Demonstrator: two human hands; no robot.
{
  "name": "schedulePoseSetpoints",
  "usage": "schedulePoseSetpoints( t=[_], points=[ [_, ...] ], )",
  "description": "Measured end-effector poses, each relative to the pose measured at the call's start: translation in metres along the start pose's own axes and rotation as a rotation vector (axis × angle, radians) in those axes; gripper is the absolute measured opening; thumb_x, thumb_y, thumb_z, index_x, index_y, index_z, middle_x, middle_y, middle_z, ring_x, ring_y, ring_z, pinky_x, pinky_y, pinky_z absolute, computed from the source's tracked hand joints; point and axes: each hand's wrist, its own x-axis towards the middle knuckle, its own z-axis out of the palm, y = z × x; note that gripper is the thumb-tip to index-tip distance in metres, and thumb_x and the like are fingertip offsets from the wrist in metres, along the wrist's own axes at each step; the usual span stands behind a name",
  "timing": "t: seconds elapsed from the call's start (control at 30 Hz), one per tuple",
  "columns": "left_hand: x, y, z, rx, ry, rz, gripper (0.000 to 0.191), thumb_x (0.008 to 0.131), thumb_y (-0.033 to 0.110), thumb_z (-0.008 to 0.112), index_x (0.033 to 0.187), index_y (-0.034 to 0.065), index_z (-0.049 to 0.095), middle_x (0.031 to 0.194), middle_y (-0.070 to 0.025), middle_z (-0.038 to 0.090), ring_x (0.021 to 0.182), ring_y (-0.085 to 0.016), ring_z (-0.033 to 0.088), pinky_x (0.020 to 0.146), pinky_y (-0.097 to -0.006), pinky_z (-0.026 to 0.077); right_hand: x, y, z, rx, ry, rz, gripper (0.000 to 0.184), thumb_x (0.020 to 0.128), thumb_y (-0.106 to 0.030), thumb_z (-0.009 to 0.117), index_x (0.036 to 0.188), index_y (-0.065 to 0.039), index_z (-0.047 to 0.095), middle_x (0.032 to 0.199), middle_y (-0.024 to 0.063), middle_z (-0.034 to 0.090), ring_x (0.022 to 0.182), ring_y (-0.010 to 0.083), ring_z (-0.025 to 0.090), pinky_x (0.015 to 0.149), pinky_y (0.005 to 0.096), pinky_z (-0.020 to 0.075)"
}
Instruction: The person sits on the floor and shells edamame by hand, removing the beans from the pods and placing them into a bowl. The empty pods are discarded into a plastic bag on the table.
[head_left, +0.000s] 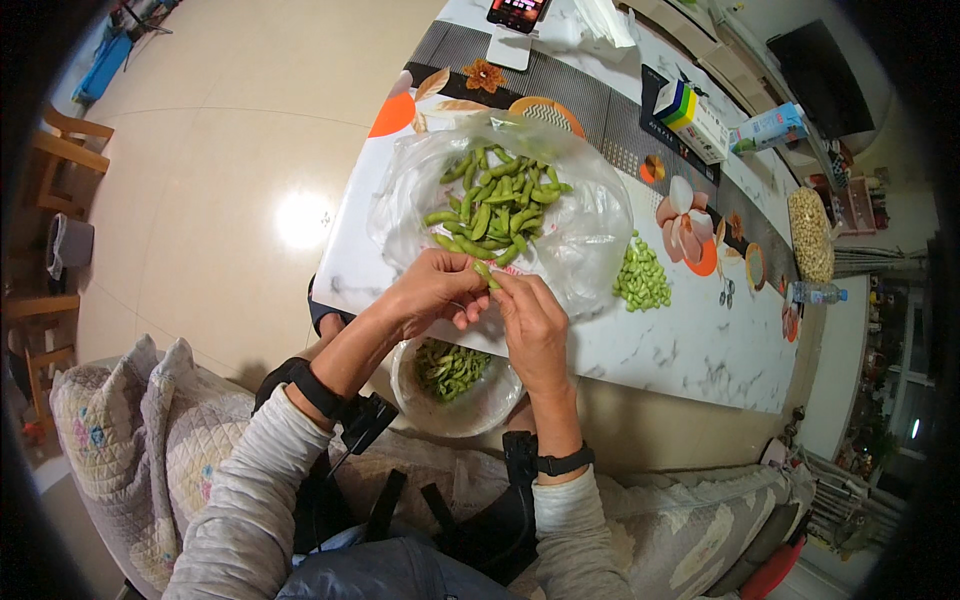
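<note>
A green edamame pod (486, 273) is pinched between the fingertips of my left hand (441, 289) and my right hand (531, 322), above the table's near edge. Just beyond my hands, a pile of unshelled pods (502, 199) lies on a spread clear plastic bag (585, 217). Shelled green beans (641, 277) form a small heap on the tabletop, right of the bag. Below my hands stands a bin with a plastic liner (491, 416), and green pod husks (450, 369) lie inside it.
The marble-patterned table (660, 352) carries a phone (516, 13) on a stand, a white box (694, 124), a blue carton (769, 129), a large bag of pale pieces (810, 234) and a plastic bottle (817, 292). A quilted sofa cover (202, 450) is at the left.
</note>
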Motion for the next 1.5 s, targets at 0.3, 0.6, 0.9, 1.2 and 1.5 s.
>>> schedulePoseSetpoints(
  t=[0.3, 0.6, 0.9, 1.2, 1.5],
  points=[
    [-0.002, -0.003, 0.002, 0.093, 0.078, 0.077, 0.010, 0.082, 0.006, 0.055, 0.073, 0.0077, 0.051, 0.059, 0.0002, 0.050, 0.043, -0.004, 0.041, 0.036, -0.0193, 0.026, -0.002, 0.000, 0.005, -0.024, -0.021, -0.003, 0.020, 0.080, -0.004, 0.066, 0.099, 0.000, 0.060, 0.086, 0.0137, 0.059, 0.077, 0.0326, 0.060, 0.066, 0.0398, 0.0483],
    [0.001, -0.009, -0.003, 0.174, 0.073, 0.199, 0.015, 0.081, 0.006, 0.055, 0.069, 0.0090, 0.046, 0.058, 0.0038, 0.044, 0.045, -0.003, 0.036, 0.039, -0.0206, 0.025, -0.002, -0.003, 0.007, -0.076, -0.045, -0.011, 0.015, 0.081, -0.006, 0.066, 0.094, -0.001, 0.059, 0.084, 0.0139, 0.061, 0.076, 0.0323, 0.060, 0.065, 0.0397, 0.0483],
    [0.000, -0.011, -0.002, 0.354, 0.104, 0.342, 0.023, 0.074, 0.006, 0.059, 0.062, 0.0076, 0.039, 0.056, 0.0051, 0.037, 0.054, -0.003, 0.035, 0.045, -0.0239, 0.026, -0.008, -0.008, 0.013, 0.202, -0.048, 0.291, 0.017, 0.095, -0.013, 0.053, 0.091, 0.001, 0.060, 0.067, 0.0073, 0.062, 0.059, 0.0128, 0.057, 0.057, 0.0269, 0.0459],
    [-0.010, 0.004, 0.003, 0.261, -0.049, 0.151, 0.014, 0.081, 0.006, 0.055, 0.070, 0.0074, 0.048, 0.059, 0.0037, 0.048, 0.048, -0.002, 0.038, 0.042, -0.0199, 0.027, -0.004, -0.002, 0.007, 0.637, -0.219, 0.653, 0.031, 0.100, -0.031, 0.044, 0.094, -0.004, 0.058, 0.064, 0.0002, 0.054, 0.055, 0.0060, 0.045, 0.050, 0.0208, 0.0348],
    [-0.010, 0.001, 0.000, 0.357, -0.129, 0.284, 0.013, 0.082, 0.006, 0.056, 0.071, 0.0037, 0.049, 0.059, 0.0050, 0.044, 0.053, -0.002, 0.040, 0.047, -0.0201, 0.030, -0.005, -0.004, 0.009, 1.194, -0.195, 0.975, 0.027, 0.100, -0.032, 0.042, 0.093, -0.008, 0.053, 0.061, -0.0021, 0.043, 0.052, 0.0054, 0.038, 0.046, 0.0197, 0.0271]
  ],
)
